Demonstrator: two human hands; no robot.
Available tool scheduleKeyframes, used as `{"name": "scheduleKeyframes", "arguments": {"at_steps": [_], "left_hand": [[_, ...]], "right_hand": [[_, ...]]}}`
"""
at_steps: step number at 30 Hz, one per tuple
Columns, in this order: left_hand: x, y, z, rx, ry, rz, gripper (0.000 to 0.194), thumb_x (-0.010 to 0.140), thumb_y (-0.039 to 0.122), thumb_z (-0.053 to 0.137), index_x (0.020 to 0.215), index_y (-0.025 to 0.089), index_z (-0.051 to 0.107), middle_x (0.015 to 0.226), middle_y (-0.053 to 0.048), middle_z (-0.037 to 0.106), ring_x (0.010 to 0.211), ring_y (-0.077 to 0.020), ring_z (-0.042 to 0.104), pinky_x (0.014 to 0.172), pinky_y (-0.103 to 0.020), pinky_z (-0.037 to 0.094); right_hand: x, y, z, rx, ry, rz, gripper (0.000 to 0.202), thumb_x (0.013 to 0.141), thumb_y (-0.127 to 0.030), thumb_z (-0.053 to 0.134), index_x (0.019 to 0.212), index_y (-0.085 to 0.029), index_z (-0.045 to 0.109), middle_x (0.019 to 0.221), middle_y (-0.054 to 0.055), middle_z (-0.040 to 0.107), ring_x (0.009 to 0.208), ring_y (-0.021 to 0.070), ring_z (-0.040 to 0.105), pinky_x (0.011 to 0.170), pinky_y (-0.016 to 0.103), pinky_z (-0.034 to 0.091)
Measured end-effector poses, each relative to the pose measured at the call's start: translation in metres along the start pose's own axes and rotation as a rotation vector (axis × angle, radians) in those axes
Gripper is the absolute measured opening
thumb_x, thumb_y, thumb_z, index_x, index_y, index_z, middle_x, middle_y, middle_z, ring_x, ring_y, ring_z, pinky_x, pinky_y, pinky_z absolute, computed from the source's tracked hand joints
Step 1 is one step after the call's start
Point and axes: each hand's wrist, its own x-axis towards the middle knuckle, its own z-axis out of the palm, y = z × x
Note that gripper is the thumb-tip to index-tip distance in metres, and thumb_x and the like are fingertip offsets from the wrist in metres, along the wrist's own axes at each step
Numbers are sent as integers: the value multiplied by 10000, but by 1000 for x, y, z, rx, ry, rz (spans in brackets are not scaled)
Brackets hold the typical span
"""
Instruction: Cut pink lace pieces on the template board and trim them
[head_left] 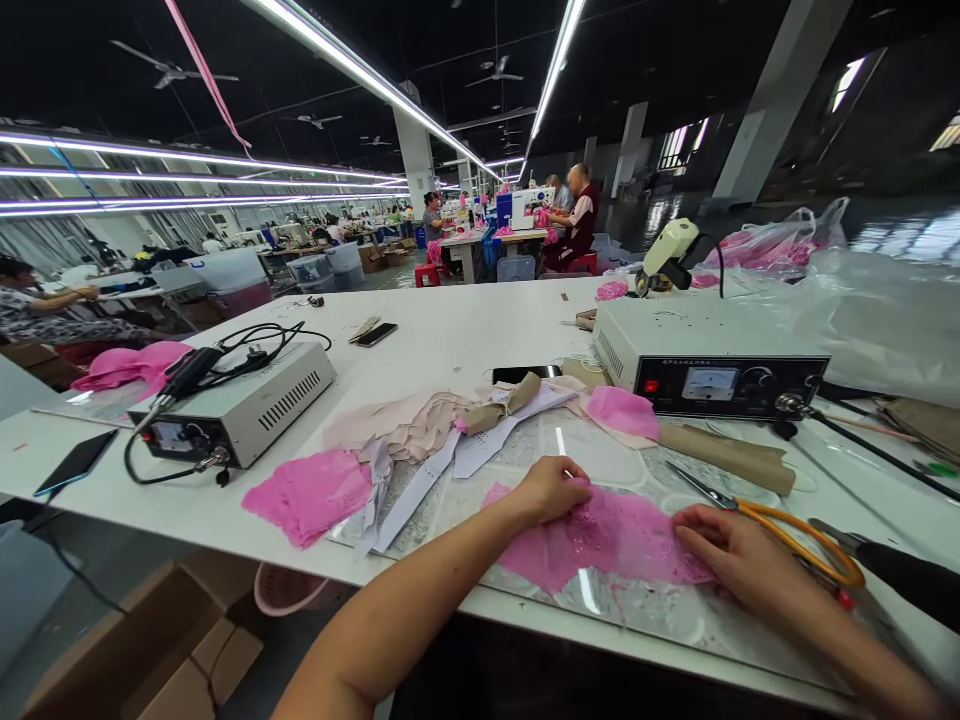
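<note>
A sheer pink lace piece (600,535) lies spread over the clear sheet at the table's front edge. My left hand (553,490) pinches its upper edge near the middle, fingers closed. At the lace's right end, my right hand (724,550) has its fingers bent and pressed together on the edge. Orange-handled scissors (780,530) lie just beyond the right hand, blades pointing away to the left. Farther left rests a stack of pink lace pieces (311,495), beside pale beige fabric pieces (409,425) and white paper strips (427,490).
Two metal control boxes stand on the white table (442,310): one left (255,400) with a corded handpiece, one right (712,355) with a dial. Phones (376,335) lie farther back. Plastic bags (885,310) fill the right side. A cardboard box (142,640) sits below left.
</note>
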Motion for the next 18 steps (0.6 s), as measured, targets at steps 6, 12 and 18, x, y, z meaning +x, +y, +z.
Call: {"name": "scheduleKeyframes", "arguments": {"at_steps": [6,12,18], "left_hand": [[1,10,4,284,27,83,308,924,346,601,1165,155,588,1130,-75,630,942,-197,640,800,-393,565],[-2,11,10,446,100,257,242,895,274,630,1103,151,617,987,-47,659,835,-165,643,782,-369,555],[-45,1,-40,568,171,482,244,808,101,564,960,192,732,994,-64,697,823,-168,645,845,-328,523]], "right_hand": [[-3,14,-12,-178,142,-97,272,709,-480,474,663,-253,616,583,28,668,536,230,596,527,349,445],[-8,47,-17,-365,273,-128,194,775,-393,473,692,-281,607,611,49,677,552,268,635,547,402,446],[-23,72,-14,-495,444,-272,283,810,-431,486,902,-258,691,1072,172,715,861,361,678,684,483,492]]}}
